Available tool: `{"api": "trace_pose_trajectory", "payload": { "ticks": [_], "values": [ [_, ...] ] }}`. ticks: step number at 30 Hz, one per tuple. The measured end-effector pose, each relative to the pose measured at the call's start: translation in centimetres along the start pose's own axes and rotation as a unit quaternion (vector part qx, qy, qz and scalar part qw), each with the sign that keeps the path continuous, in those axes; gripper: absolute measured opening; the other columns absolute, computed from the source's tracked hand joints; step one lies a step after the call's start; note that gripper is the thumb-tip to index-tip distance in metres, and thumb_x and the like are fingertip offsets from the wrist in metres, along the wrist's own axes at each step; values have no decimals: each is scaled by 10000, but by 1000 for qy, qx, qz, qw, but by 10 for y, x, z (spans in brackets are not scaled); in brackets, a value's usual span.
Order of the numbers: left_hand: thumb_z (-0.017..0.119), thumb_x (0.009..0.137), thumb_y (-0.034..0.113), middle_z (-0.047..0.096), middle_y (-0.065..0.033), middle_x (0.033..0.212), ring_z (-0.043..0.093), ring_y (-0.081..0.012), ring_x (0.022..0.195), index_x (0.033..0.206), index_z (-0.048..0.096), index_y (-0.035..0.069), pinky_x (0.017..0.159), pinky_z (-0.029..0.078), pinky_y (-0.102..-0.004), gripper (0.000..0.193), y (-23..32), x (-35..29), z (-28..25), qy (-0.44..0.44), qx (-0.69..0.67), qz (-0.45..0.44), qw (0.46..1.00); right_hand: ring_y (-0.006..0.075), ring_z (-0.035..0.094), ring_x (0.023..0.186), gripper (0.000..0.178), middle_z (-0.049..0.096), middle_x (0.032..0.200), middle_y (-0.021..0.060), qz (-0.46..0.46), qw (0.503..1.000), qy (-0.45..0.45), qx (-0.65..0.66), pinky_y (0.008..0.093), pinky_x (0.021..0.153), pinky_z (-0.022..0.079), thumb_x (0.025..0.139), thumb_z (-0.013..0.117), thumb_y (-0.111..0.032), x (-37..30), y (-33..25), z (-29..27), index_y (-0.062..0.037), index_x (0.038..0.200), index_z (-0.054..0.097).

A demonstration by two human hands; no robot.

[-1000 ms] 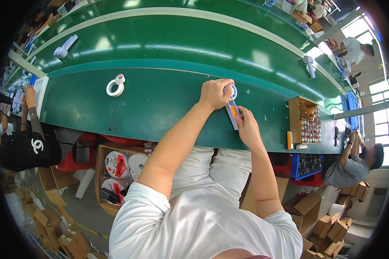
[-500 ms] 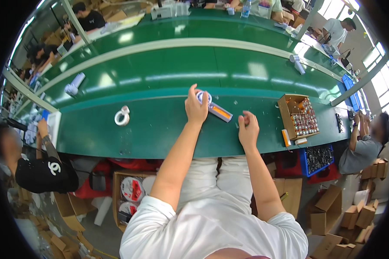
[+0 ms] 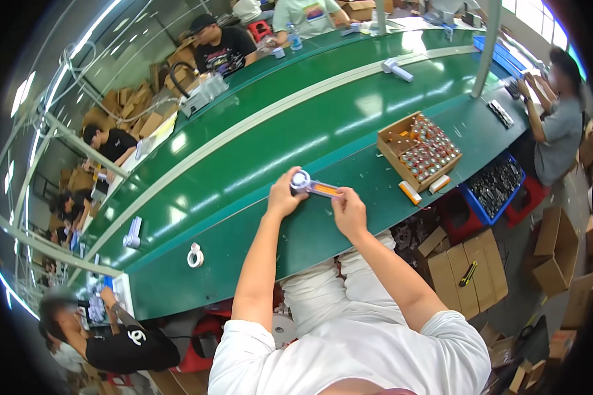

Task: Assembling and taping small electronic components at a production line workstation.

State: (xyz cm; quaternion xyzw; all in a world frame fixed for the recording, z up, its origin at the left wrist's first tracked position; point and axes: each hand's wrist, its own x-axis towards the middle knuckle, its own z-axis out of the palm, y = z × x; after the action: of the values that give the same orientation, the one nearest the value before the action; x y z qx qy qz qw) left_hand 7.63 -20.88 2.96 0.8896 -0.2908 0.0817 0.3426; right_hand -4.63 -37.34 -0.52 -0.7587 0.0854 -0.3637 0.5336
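A pale lilac handheld fan [image 3: 315, 189] with a round head and a straight handle is held over the green table in front of me. Along the handle lies an orange strip, perhaps a battery. My left hand [image 3: 283, 197] wraps around the round head, its fingers behind and beside it. At the handle's far end, my right hand [image 3: 350, 214] pinches the tip between thumb and fingers. Part of the handle's end is hidden by those fingers.
Right of my hands, a cardboard box [image 3: 390, 158] holds many small cylindrical cells. Two orange-and-white pieces [image 3: 410, 193] lie by it. A blue bin [image 3: 473, 201] contains black parts. A tape roll [image 3: 195, 255] lies left. Similar pale devices [image 3: 397, 70] rest on the green belt. Co-workers sit around.
My right hand has come in from the right and taken hold of the handle's end. The fan has turned nearer to level. The whole view has swung and tilted.
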Motion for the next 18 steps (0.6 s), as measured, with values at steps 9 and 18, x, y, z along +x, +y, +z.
{"api": "trace_pose_trajectory", "payload": {
  "ticks": [9,18],
  "values": [
    [707,794,369,205,-345,1430,368,-496,1261,1489,70,38,1022,363,-512,999,-16,57,41,107,166,-201,959,209,546,575,185,537,696,81,-19,1000,-13,6,317,557,460,847,637,-80,-1,-2,-12,-39,1013,566],
    [642,840,354,409,-190,1356,359,-368,1291,1317,504,106,1065,263,-505,555,24,-86,28,39,217,-49,974,329,636,740,58,642,806,137,-93,977,123,-147,407,686,501,841,611,-106,128,0,-125,-52,854,628]
  ]
}}
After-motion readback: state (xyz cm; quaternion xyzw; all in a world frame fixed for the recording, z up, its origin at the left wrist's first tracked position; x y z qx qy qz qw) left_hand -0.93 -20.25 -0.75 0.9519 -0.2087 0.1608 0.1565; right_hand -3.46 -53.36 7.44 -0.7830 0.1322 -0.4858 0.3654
